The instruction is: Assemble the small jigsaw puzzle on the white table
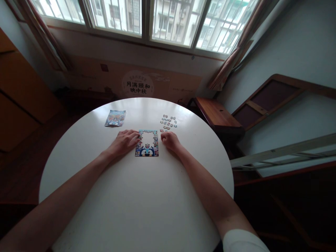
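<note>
A part-filled jigsaw, long axis pointing away, lies between the left hand, loosely spread, and curled right hand, its grip unclear

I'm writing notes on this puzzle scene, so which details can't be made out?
All in the head view:
- Whether the right hand holds a piece: its curled fingers hide that.
- Part of the puzzle's left edge: the left hand's fingertips cover it.
- The designs on the loose pieces: too small.
- Wording on the colorful print: too small and blurred.
- The table's near edge: cut off by the frame's bottom.
</note>
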{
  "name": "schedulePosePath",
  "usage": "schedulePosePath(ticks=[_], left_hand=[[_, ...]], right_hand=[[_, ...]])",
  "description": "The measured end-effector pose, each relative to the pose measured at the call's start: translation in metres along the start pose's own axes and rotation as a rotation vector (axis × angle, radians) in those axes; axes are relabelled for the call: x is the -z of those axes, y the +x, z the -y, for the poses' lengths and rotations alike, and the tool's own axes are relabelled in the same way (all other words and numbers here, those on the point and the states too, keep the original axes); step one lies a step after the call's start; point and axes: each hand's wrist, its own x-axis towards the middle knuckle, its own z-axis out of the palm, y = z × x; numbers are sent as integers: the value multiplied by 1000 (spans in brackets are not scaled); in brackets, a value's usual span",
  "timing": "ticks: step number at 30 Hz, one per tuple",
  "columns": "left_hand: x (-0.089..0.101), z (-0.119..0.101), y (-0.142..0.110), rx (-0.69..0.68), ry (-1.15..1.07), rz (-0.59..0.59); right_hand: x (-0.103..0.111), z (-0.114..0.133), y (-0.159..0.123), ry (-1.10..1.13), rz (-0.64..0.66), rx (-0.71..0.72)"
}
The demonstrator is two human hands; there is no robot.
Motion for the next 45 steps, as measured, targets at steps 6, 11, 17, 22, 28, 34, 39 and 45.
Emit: schedulePosePath(ticks=[6, 11, 17, 22, 28, 34, 39, 45], left_hand=[[-3, 2, -1, 28, -37, -29], [-3, 1, 0, 20, -28, -19], [-2, -1, 2, 25, -23, 0], [-3, -2, 1, 23, -8, 1], [-4, -1, 1, 11, -6, 1], [-5, 0, 1, 6, 16, 7], [-5, -1, 0, 11, 2, -5], [-5, -2, 1, 19, -2, 3]], right_hand=[[6, -4, 2, 233, -233, 21], [28, -20, 21, 341, -411, -168], [48, -50, 54, 137, -436, -444], [43, -67, 75, 54, -299, -534], [34, -69, 99, -64, -163, -554], [29, -74, 117, -101, -90, -644], [22, -77, 122, -56, -112, -710], [17, -79, 121, 6, -137, -746]])
